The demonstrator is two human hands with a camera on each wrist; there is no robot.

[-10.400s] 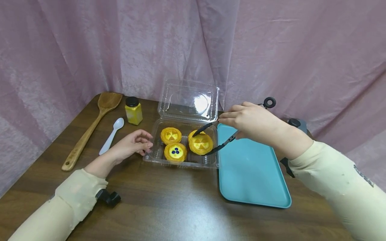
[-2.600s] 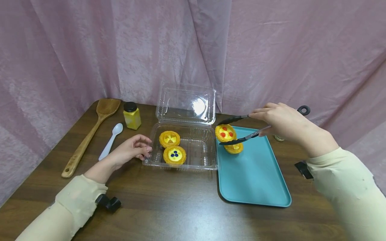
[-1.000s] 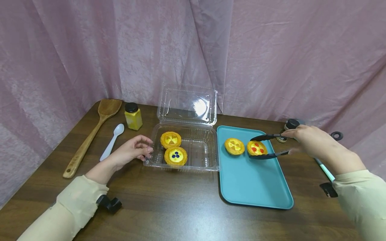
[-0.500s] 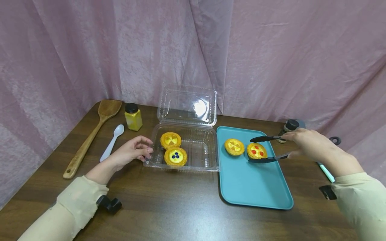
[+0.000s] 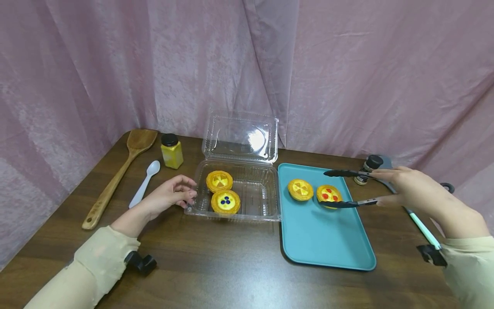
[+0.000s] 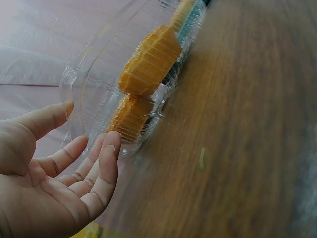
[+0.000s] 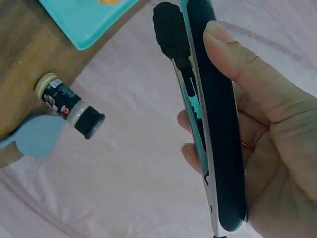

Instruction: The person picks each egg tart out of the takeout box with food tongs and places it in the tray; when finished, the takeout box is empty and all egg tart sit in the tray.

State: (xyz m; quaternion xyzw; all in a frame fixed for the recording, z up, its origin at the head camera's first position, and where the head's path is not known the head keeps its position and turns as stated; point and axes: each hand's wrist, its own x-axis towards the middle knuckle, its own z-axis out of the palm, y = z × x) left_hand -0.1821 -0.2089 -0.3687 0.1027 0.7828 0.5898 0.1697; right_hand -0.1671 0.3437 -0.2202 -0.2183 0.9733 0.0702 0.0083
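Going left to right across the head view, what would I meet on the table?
Wooden spatula, white spoon, black-lidded yellow jar, open clear plastic container, wedge-topped tart on the teal tray, red-topped tart on that tray, black-capped seasoning bottle.

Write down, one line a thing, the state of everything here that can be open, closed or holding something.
Clear container: lid raised, two tarts inside.
Blue tray: two tarts on it.
Tongs: held, tips spread apart.
Yellow jar: upright, black cap on.
Small bottle: black cap on.
Right hand: holding the tongs.
Left hand: fingers loosely bent at the container's edge, no clear grip.
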